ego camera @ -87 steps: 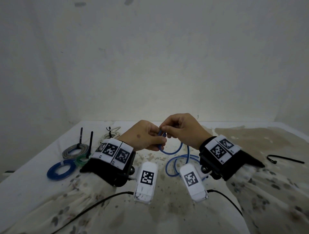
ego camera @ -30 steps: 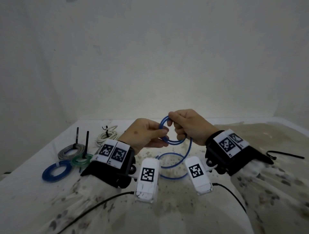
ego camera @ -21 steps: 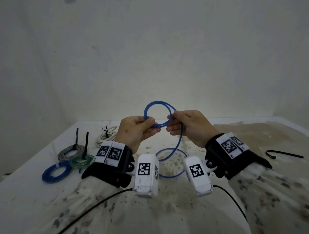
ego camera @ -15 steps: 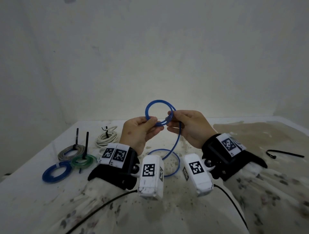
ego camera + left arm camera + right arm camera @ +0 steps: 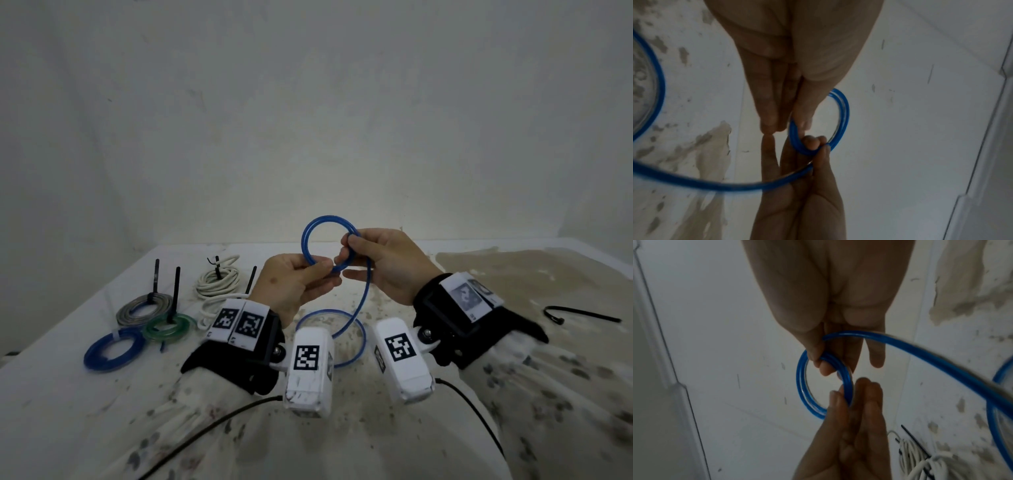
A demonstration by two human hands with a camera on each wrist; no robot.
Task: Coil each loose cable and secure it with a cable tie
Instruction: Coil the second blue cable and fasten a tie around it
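Two hands at work above the middle of the tabletop (image 5: 513, 274), which is white with brown stains.
Blue cable (image 5: 320, 222): two turns wound into a small upright ring, held in the air; a loose tail drops from the ring to a wide loop lying flat on the tabletop near the front edge, between the wrists.
Left hand (image 5: 291, 284): thumb and fingers pinch the lower part of the ring.
Right hand (image 5: 387, 263): thumb and fingertips pinch the ring's right side, where the tail leaves it.
Finished coils, left part of the tabletop:
- blue coil (image 5: 113, 347), flat, nearest the front-left, with a pale band on it;
- green coil (image 5: 170, 329), just beside it, black tie standing upright;
- grey coil (image 5: 144, 308), behind the green one and touching it, black tie upright;
- white coil (image 5: 218, 279), further back, black tie on it.
One white cable (image 5: 212, 305), partly hidden behind the left wrist, another upright black tie by it.
One loose black cable tie (image 5: 582, 314), lying flat near the right edge, well apart from the hands.
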